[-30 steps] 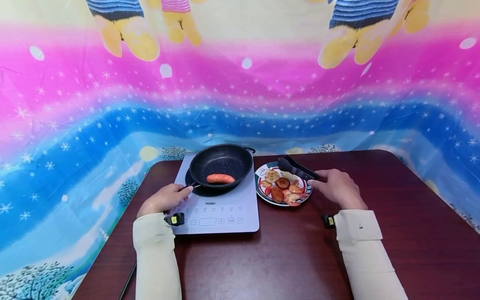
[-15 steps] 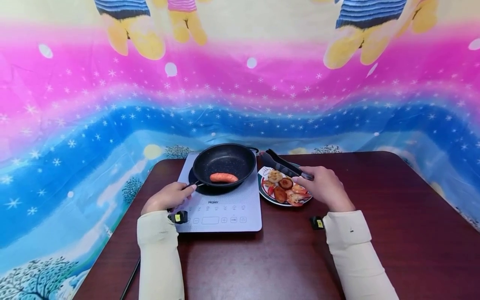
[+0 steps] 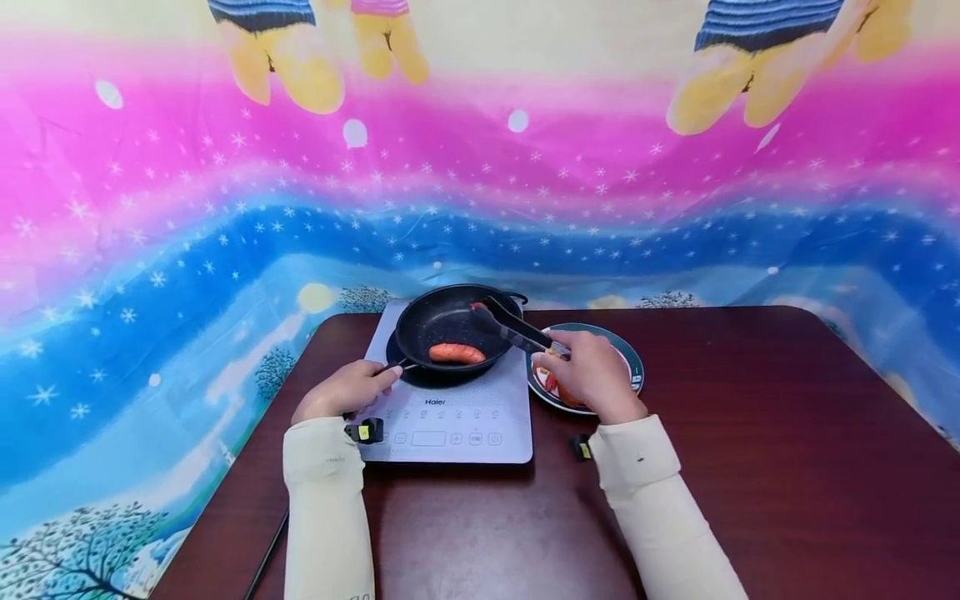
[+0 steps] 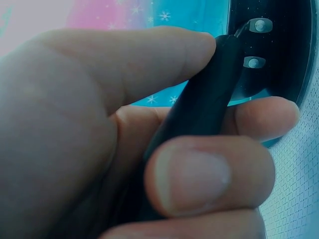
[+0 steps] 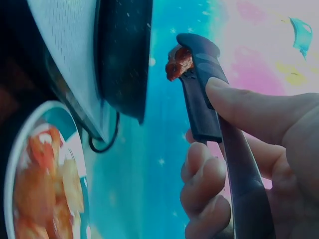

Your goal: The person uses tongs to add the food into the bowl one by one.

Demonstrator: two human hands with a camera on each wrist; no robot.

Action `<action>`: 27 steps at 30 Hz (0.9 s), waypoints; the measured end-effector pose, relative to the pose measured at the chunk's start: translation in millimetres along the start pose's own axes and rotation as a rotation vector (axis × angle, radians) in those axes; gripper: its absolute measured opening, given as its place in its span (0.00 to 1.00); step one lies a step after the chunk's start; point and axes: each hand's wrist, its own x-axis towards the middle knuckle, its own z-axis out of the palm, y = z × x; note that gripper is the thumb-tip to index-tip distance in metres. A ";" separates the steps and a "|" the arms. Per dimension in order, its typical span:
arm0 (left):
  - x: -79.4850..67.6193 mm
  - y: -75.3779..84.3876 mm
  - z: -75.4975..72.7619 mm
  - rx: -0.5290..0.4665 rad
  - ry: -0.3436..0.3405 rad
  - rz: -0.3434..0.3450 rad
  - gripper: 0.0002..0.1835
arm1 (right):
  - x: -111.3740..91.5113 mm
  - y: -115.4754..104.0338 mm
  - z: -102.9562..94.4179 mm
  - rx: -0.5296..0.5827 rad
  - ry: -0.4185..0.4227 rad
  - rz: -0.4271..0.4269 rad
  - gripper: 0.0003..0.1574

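Observation:
A black frying pan (image 3: 442, 312) sits on a white induction cooktop (image 3: 450, 450), with a pink sausage (image 3: 456, 354) lying inside near its front wall. My left hand (image 3: 348, 392) grips the pan's black handle (image 4: 202, 107), fingers wrapped round it in the left wrist view. My right hand (image 3: 592, 375) holds black-tipped tongs (image 3: 517, 327), thumb on one arm and fingers round the other. Between the tong tips is a small reddish-brown piece of food (image 5: 179, 63); its kind is unclear. In the head view the tips are over the pan's right side.
Right of the cooktop, partly under my right hand, stands a green-and-white plate (image 3: 633, 354) with several cooked food pieces (image 5: 37, 184). A black cord (image 3: 266, 554) runs off the left side of the dark wooden table (image 3: 787, 433). A patterned cloth (image 3: 480, 192) hangs behind.
My right hand has lifted the tongs off the plate and swung them left over the pan, with the reddish piece in their tips. The left hand stays on the pan handle.

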 end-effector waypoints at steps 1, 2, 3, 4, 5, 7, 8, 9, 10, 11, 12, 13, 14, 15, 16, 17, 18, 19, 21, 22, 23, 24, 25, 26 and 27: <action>0.2 0.3 0.5 -0.001 -0.003 -0.001 0.23 | 1.9 -2.5 3.3 0.005 -0.001 0.007 0.33; 0.3 0.7 1.1 -0.001 -0.006 -0.003 0.23 | 3.7 -4.2 6.5 -0.002 0.005 0.009 0.33; 0.4 0.9 1.4 0.002 -0.007 -0.002 0.23 | 5.6 -5.6 9.5 -0.014 0.011 0.008 0.32; 0.5 1.5 1.6 0.003 -0.006 -0.002 0.23 | 7.4 -6.6 12.1 -0.024 0.018 0.012 0.32; 0.5 2.2 1.9 0.002 -0.004 -0.006 0.23 | 9.2 -6.9 14.5 -0.041 0.027 0.013 0.31; 0.7 3.3 1.7 0.002 -0.002 0.001 0.23 | 11.6 -7.4 17.2 -0.075 0.039 0.013 0.31; 0.6 3.8 1.4 0.004 0.000 0.003 0.23 | 12.4 -7.1 18.2 -0.088 0.043 0.015 0.30; 0.6 4.3 1.1 0.003 0.001 0.004 0.23 | 13.1 -6.9 18.9 -0.097 0.046 0.016 0.30; 0.5 4.7 0.9 0.001 0.001 0.004 0.23 | 13.4 -6.7 19.3 -0.102 0.047 0.023 0.30; 0.4 5.0 0.7 0.002 0.001 0.003 0.23 | 13.6 -6.3 19.8 -0.108 0.047 0.030 0.30; 0.2 5.1 0.5 0.002 0.000 0.000 0.23 | 13.5 -6.3 20.0 -0.105 0.043 0.038 0.30; 0.1 5.2 0.4 0.002 -0.001 -0.002 0.23 | 13.5 -6.2 20.3 -0.100 0.038 0.045 0.31; 0.0 5.0 0.3 0.000 -0.003 -0.006 0.23 | 13.3 -6.1 20.8 -0.100 0.037 0.056 0.31; -0.1 4.8 0.2 -0.001 -0.005 -0.008 0.23 | 13.1 -6.0 21.0 -0.100 0.035 0.060 0.31; 0.0 4.6 0.0 -0.003 -0.005 -0.009 0.23 | 12.9 -5.8 21.1 -0.100 0.034 0.061 0.31; 0.1 4.2 -0.2 -0.003 -0.005 -0.010 0.23 | 12.8 -5.7 21.3 -0.100 0.033 0.063 0.31; 0.2 3.8 -0.4 -0.005 -0.005 -0.011 0.24 | 12.7 -5.4 21.3 -0.100 0.031 0.058 0.31; 0.3 3.2 -0.7 -0.001 -0.005 -0.005 0.24 | 12.6 -5.3 21.3 -0.104 0.032 0.057 0.31; 0.7 2.1 -0.9 0.005 -0.001 0.001 0.24 | 12.5 -5.2 21.4 -0.105 0.027 0.055 0.31; 0.8 1.5 -0.9 0.007 0.001 0.003 0.24 | 12.3 -5.3 21.4 -0.104 0.023 0.056 0.31; 0.9 1.0 -0.8 0.011 0.004 0.007 0.24 | 12.1 -5.5 21.4 -0.104 0.018 0.061 0.31; 1.1 0.4 -0.7 0.014 0.006 0.009 0.24 | 11.8 -5.8 21.4 -0.103 0.013 0.063 0.31; 1.2 0.0 -0.6 0.017 0.007 0.012 0.24 | 11.5 -6.2 21.5 -0.107 0.011 0.068 0.31; 1.4 -0.4 -0.3 0.017 0.009 0.011 0.24 | 11.1 -6.5 21.4 -0.108 0.006 0.070 0.31; 1.5 -0.7 -0.2 0.014 0.007 0.013 0.24 | 10.6 -6.6 21.4 -0.113 0.004 0.070 0.30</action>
